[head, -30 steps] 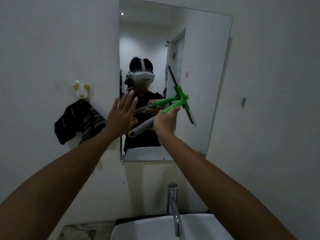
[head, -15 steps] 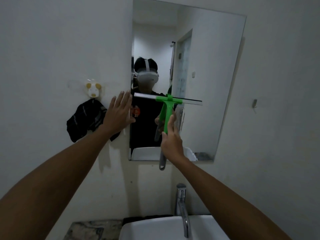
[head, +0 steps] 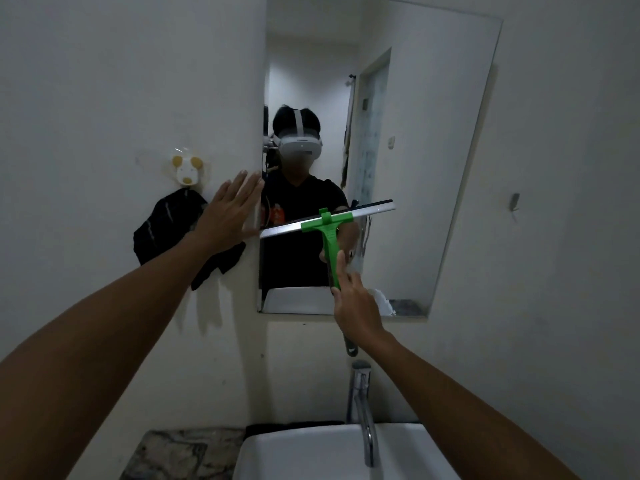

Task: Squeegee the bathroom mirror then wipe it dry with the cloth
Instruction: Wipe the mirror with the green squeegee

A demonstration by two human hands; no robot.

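Nearest me, the white sink [head: 304, 455] and its chrome tap [head: 363, 410] sat below my forearms. My right hand [head: 356, 310] was wrapped around the lower handle of the green squeegee [head: 329, 233], fingers closed tight on it. My left hand [head: 232, 209] was spread wide and flat, holding nothing, its fingertips at the left edge of the mirror [head: 415, 133]; I cannot tell whether the palm pressed the wall or merely hovered.

A second before, I had the squeegee slanted steeply, blade nearly on end. Half a second before, I had turned it level across the glass. Now the blade lay across the lower-middle of the mirror, tilted up slightly to the right, its left end at the mirror's edge. I judged that the positioning was over and a stroke was under way, with most of the glass to the right not yet covered.

Farther off, the dark cloth [head: 173, 233] hung on the wall hook [head: 187, 171], untouched, so drying had not begun.
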